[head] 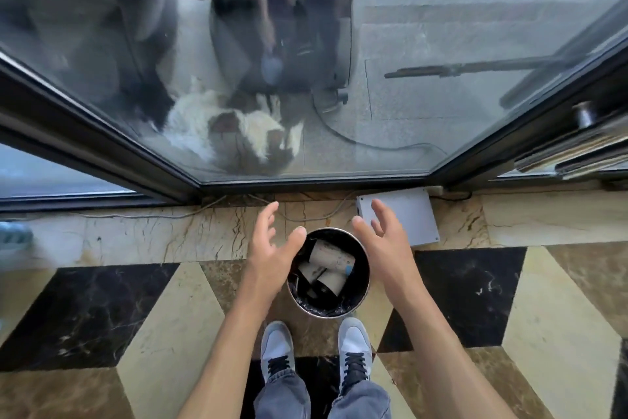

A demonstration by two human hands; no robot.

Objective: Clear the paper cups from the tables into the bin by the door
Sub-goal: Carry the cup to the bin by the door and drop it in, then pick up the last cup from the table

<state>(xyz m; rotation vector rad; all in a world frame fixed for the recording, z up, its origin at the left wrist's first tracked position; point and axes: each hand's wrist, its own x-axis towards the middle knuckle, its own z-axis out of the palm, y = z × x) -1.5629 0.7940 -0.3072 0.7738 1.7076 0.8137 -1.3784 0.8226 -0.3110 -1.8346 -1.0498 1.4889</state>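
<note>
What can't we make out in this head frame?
- Cup count: paper cups overlap inside the bin; the left hand covers its left rim.
- Tables: outside the frame, so remaining cups are unknown.
- Beyond the glass door: reflections blur the white-and-brown dog.
- Left edge: pale object cut off and blurred.
- Right hand hides part of the grey box.

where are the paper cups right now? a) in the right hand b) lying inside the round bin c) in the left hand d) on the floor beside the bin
b: the paper cups lie inside the round bin, while the left hand and right hand hover open and empty above its rim.
</note>
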